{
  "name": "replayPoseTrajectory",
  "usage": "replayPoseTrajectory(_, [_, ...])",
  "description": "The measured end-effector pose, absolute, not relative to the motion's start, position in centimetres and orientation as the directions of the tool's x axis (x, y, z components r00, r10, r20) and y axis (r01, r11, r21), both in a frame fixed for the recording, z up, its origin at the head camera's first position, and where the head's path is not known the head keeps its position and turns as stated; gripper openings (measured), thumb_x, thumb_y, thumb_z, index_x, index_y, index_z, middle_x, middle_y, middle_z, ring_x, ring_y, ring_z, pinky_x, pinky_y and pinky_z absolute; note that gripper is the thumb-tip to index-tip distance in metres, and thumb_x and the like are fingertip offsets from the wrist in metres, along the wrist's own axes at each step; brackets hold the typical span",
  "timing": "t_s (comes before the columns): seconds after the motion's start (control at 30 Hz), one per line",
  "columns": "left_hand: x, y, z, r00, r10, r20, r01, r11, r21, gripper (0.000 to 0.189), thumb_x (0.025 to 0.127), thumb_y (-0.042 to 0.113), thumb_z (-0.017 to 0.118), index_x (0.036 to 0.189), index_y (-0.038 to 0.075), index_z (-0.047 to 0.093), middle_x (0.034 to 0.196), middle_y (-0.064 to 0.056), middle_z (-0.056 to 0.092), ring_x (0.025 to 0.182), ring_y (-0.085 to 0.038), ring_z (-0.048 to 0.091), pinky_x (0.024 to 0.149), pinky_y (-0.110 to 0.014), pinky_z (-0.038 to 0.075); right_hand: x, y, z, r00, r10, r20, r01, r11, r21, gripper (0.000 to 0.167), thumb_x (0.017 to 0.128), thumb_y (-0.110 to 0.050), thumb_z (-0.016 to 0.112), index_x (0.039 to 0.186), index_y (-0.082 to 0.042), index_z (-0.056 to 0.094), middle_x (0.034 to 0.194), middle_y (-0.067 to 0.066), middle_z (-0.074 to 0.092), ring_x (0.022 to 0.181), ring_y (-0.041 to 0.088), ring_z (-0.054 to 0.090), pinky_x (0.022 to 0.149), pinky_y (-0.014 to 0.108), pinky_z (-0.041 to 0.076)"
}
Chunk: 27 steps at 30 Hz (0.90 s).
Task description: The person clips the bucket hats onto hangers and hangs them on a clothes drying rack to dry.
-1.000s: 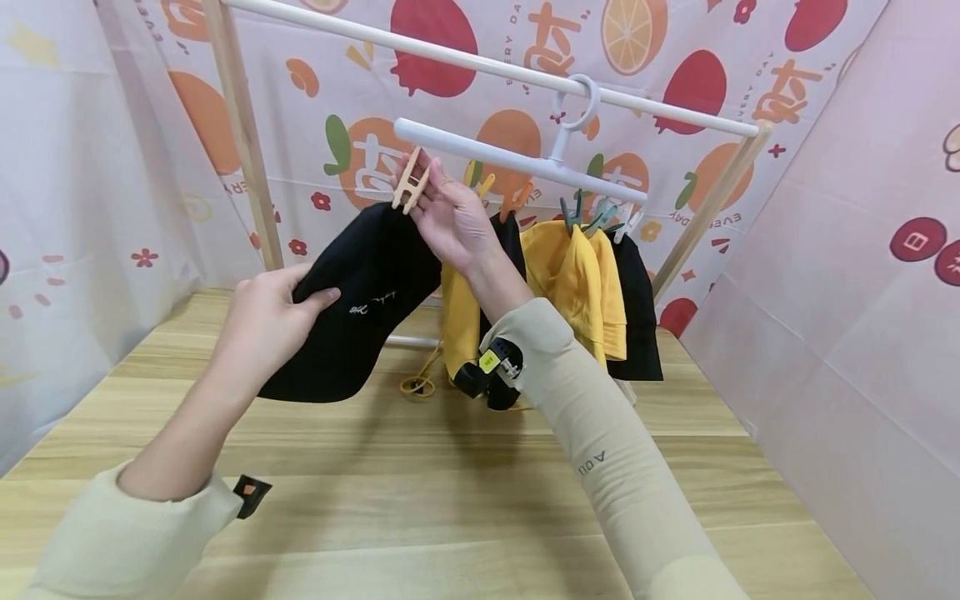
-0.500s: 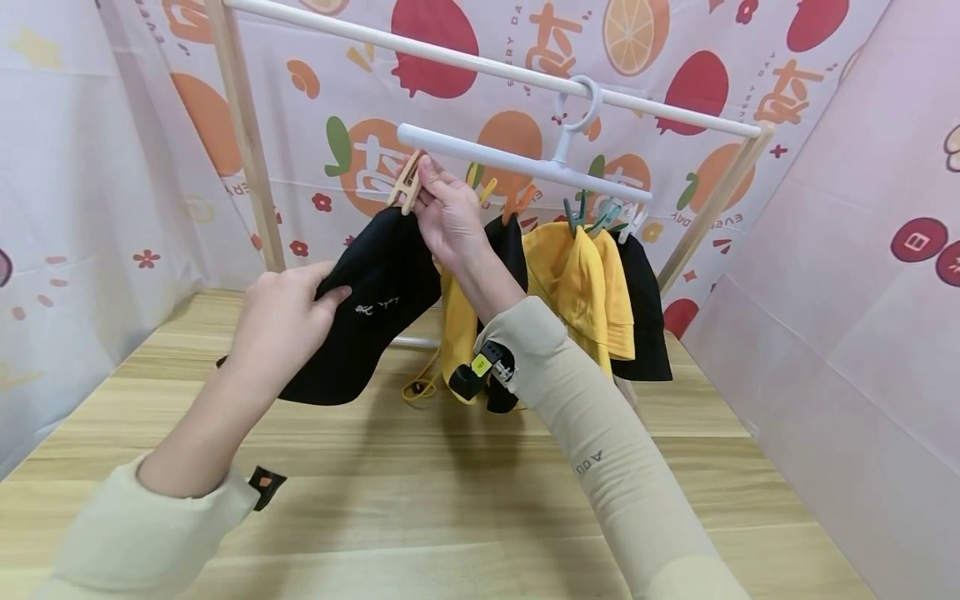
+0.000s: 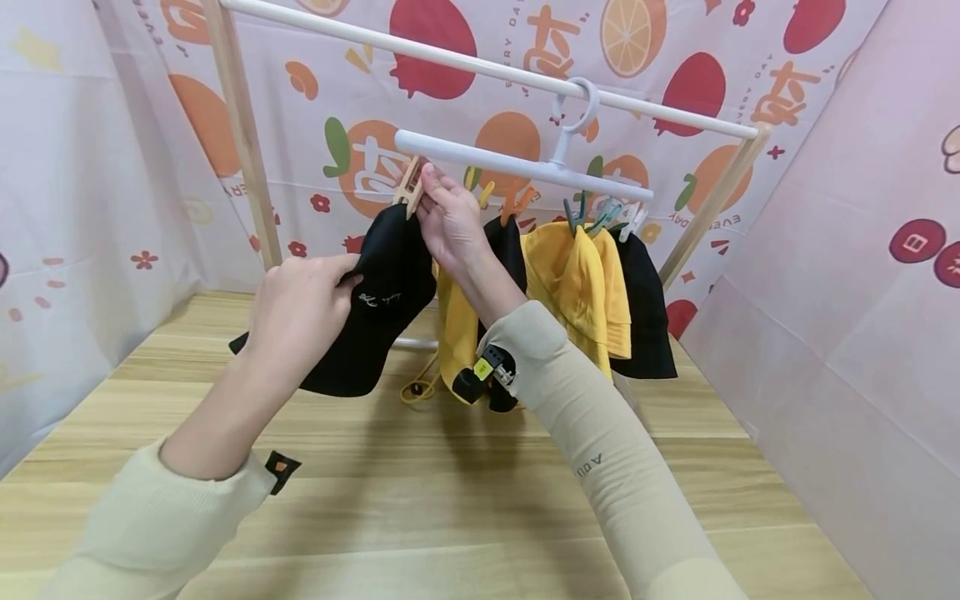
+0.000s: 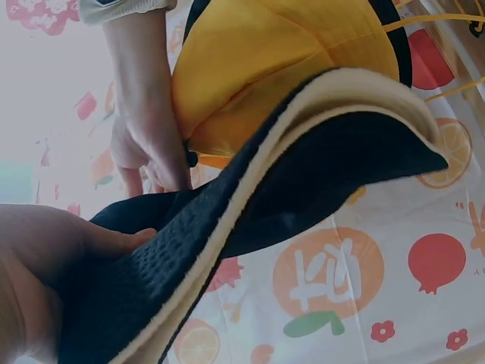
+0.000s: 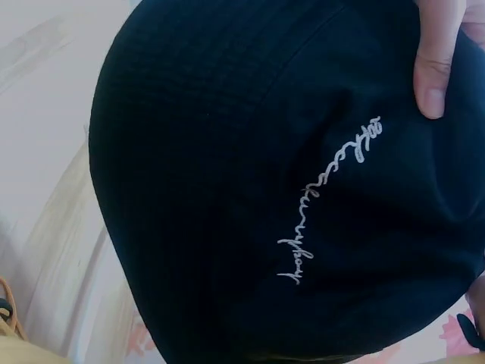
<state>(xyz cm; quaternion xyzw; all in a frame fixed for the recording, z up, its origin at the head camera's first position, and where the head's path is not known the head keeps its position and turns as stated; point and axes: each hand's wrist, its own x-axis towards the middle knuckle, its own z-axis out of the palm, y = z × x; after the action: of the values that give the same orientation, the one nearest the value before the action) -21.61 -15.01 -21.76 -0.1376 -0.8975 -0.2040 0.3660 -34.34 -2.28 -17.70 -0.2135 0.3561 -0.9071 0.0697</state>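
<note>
In the head view my left hand [image 3: 303,304] grips the side of a black bucket hat [image 3: 397,275] with white script on its crown. My left thumb lies on the cloth, and the left wrist view shows the brim [image 4: 250,174] edge-on with its pale lining. Up at the hat's top, my right hand [image 3: 453,221] pinches a beige clothespin [image 3: 408,187] between thumb and fingers. The pin's lower end meets the black cloth, and its upper end reaches the left end of the white hanger [image 3: 480,157]. Whether the pin bites the cloth cannot be told.
From the hanger's right part hang yellow hats [image 3: 577,283] and a black hat [image 3: 647,308], clipped by coloured clothespins [image 3: 517,200]. The hanger hooks on a rack rail [image 3: 480,62] with wooden posts. A yellow cord [image 3: 417,389] dangles above the wooden table [image 3: 450,500].
My left hand has moved right and slightly up, bringing the black hat's side inward. The beige clothespin has tilted and now sits close under the hanger's left end; my right hand keeps hold of it.
</note>
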Motion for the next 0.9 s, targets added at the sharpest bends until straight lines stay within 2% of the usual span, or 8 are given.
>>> replayPoseTrajectory(0.1, [-21.9, -15.0, -21.5, -0.698, 0.089, 0.711, 0.393, 0.877, 0.276, 0.011, 0.088, 0.002, 0.058, 0.092, -0.001, 0.067, 0.072, -0.019, 0.063, 0.06, -0.037, 0.055, 0.051, -0.047, 0.041, -34.4, -2.0, -17.8, -0.885, -0.308, 0.348, -0.012, -0.733, -0.68, 0.038, 0.098, -0.01, 0.038, 0.133, 0.007, 0.041, 0.133, 0.021, 0.044, 0.123, 0.025, 0.041, 0.102, 0.03, 0.028])
replayPoseTrajectory(0.27, [-22.6, -15.5, -21.4, -0.71, 0.065, 0.701, 0.377, 0.876, 0.3, 0.01, 0.088, 0.002, 0.058, 0.091, -0.002, 0.066, 0.073, -0.021, 0.063, 0.062, -0.04, 0.054, 0.055, -0.049, 0.042, -34.2, -1.5, -18.0, -0.878, -0.325, 0.352, -0.023, -0.705, -0.709, 0.038, 0.099, -0.014, 0.038, 0.133, 0.002, 0.045, 0.13, 0.015, 0.049, 0.122, 0.022, 0.043, 0.101, 0.029, 0.029])
replayPoseTrajectory(0.43, [-23.2, -16.4, -22.2, -0.73, 0.019, 0.684, 0.339, 0.878, 0.337, 0.007, 0.088, 0.002, 0.057, 0.085, -0.002, 0.062, 0.076, -0.024, 0.062, 0.067, -0.045, 0.054, 0.058, -0.054, 0.041, -33.2, -0.5, -18.5, -0.869, -0.353, 0.347, -0.073, -0.603, -0.795, 0.04, 0.1, -0.013, 0.037, 0.137, 0.002, 0.037, 0.134, 0.013, 0.046, 0.122, 0.02, 0.043, 0.099, 0.028, 0.032])
replayPoseTrajectory(0.57, [-23.6, -16.8, -22.8, -0.733, -0.007, 0.68, 0.318, 0.881, 0.351, 0.008, 0.088, 0.003, 0.057, 0.083, -0.002, 0.059, 0.076, -0.026, 0.061, 0.067, -0.046, 0.054, 0.057, -0.054, 0.04, -32.2, 1.0, -18.8, -0.859, -0.355, 0.37, -0.119, -0.564, -0.817, 0.042, 0.1, -0.007, 0.036, 0.139, 0.005, 0.03, 0.137, 0.017, 0.041, 0.124, 0.024, 0.041, 0.098, 0.028, 0.033])
replayPoseTrajectory(0.7, [-24.5, -17.2, -23.5, -0.747, -0.021, 0.665, 0.308, 0.875, 0.374, 0.009, 0.089, 0.003, 0.055, 0.085, -0.004, 0.058, 0.079, -0.028, 0.061, 0.069, -0.047, 0.054, 0.061, -0.054, 0.041, -32.0, 2.7, -18.7, -0.87, -0.299, 0.393, -0.169, -0.567, -0.806, 0.037, 0.098, -0.001, 0.036, 0.134, 0.009, 0.036, 0.133, 0.021, 0.044, 0.122, 0.03, 0.043, 0.097, 0.03, 0.035])
replayPoseTrajectory(0.9, [-25.8, -18.8, -24.7, -0.743, -0.084, 0.664, 0.281, 0.862, 0.422, 0.01, 0.089, 0.001, 0.056, 0.092, -0.006, 0.06, 0.086, -0.029, 0.061, 0.077, -0.05, 0.052, 0.071, -0.057, 0.039, -31.6, 6.2, -18.6, -0.907, -0.108, 0.406, -0.298, -0.516, -0.803, 0.025, 0.096, 0.004, 0.04, 0.118, 0.011, 0.048, 0.119, 0.026, 0.053, 0.107, 0.033, 0.054, 0.092, 0.035, 0.04])
